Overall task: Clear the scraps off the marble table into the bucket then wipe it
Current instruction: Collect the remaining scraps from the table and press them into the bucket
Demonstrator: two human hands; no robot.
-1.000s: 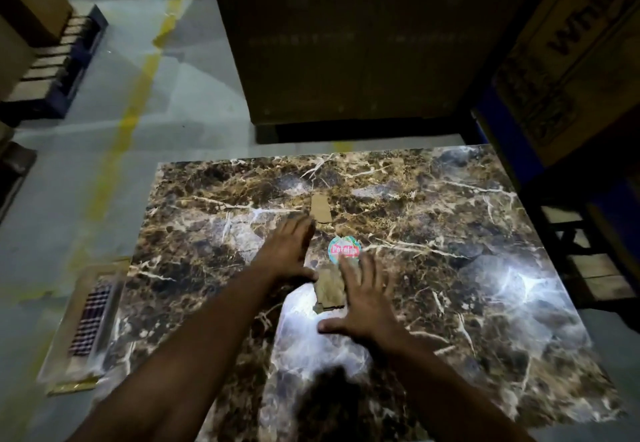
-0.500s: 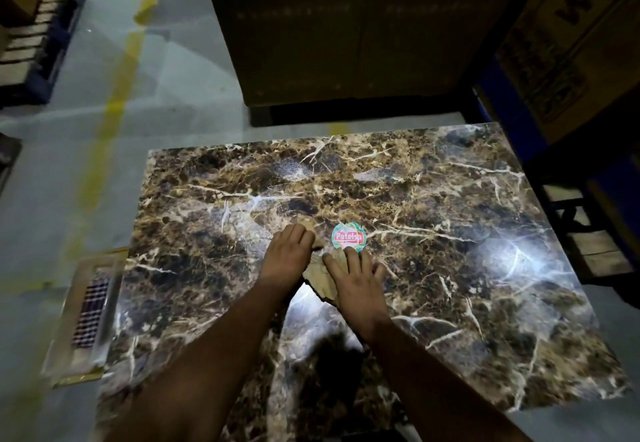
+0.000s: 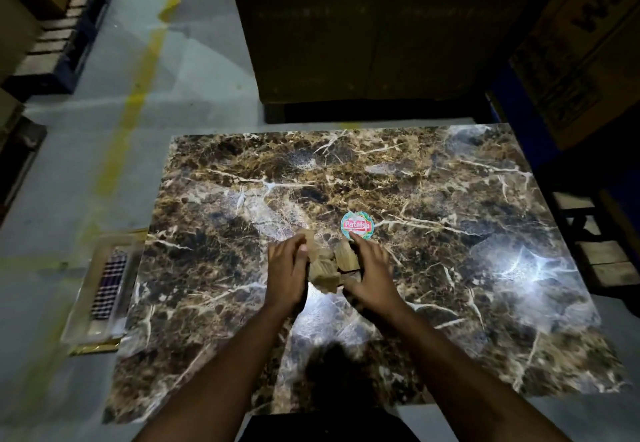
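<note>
Two bare forearms enter from the near edge of one dark brown, white-veined polished marble table (image 3: 433, 233). Near the centre of the slab, the left hand (image 3: 286, 270) and right hand (image 3: 372, 273) face each other with a small cluster of tan, torn cardboard-like scraps (image 3: 327, 265) gathered between them. About three pieces can be made out; an exact count cannot be confirmed. The left hand's fingers lie together, curled against the left side of the cluster. The right hand's fingers are curved round the right side, thumb low near the slab. Whether the scraps are lifted or resting on the marble cannot be told.

Just beyond the right hand's fingertips sits one round teal-and-red sticker (image 3: 357, 225) on the marble.

On the floor at the table's left edge lies one clear flat package holding checked fabric (image 3: 104, 285). Further off, one yellow painted floor line (image 3: 135, 95), one blue pallet (image 3: 65, 43) and one large dark carton (image 3: 363, 26).
</note>
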